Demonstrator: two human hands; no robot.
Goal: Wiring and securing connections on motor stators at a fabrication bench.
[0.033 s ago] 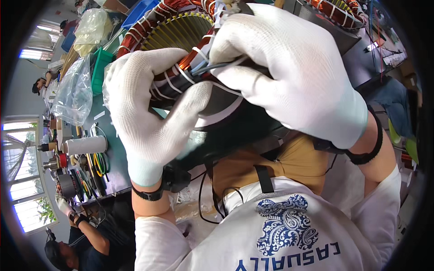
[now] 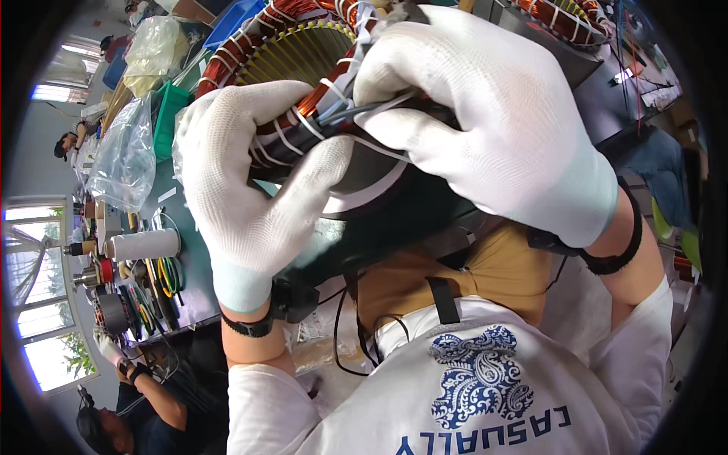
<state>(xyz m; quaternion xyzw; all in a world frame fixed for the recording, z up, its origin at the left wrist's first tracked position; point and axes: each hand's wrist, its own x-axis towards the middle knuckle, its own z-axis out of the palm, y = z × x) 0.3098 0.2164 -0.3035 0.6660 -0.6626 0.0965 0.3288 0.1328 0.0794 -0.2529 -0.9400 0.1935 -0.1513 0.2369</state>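
Note:
A motor stator point(image 2: 296, 57) with copper windings tied in white lacing cord stands on the bench in front of me. My left hand point(image 2: 239, 163), in a white knit glove, is closed round the near rim of its winding, thumb below and fingers above. Between finger and thumb of my right hand point(image 2: 478, 114), gloved alike, a grey lead wire point(image 2: 349, 112) is pinched where it runs along the winding. A white cord point(image 2: 371, 144) passes just under the right thumb. The right fingertips hide part of the windings and the wire's end.
A second stator point(image 2: 569, 21) sits at the far right. To the left are a green bin point(image 2: 168, 117), clear plastic bags point(image 2: 125, 163), a white thread spool point(image 2: 144, 244) and coloured sleeving point(image 2: 163, 279). A gloved co-worker point(image 2: 144, 394) handles another part at lower left.
My right hand has shifted very slightly, still pinching the wire. My left hand keeps its grip on the winding, almost unmoved.

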